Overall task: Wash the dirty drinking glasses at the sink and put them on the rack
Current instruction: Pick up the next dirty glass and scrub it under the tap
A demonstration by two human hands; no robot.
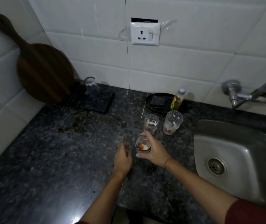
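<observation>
My right hand (153, 150) grips a short dirty glass (142, 145) with red and white residue, on or just above the dark granite counter (56, 151). Just left of that glass, my left hand (122, 159) hovers with loosely curled fingers and holds nothing. Two more dirty glasses stand behind: a short one (150, 124) and a taller one (171, 122). One clean glass (91, 86) sits upside down on the black rack (96, 102) at the back left. The steel sink (235, 160) lies to the right.
A tap (248, 96) juts from the tiled wall above the sink. A dish-soap bottle (178, 99) and a black dish with a sponge (157, 101) stand behind the glasses. A wooden board (38, 67) leans in the left corner. A wall socket (145, 33) sits above.
</observation>
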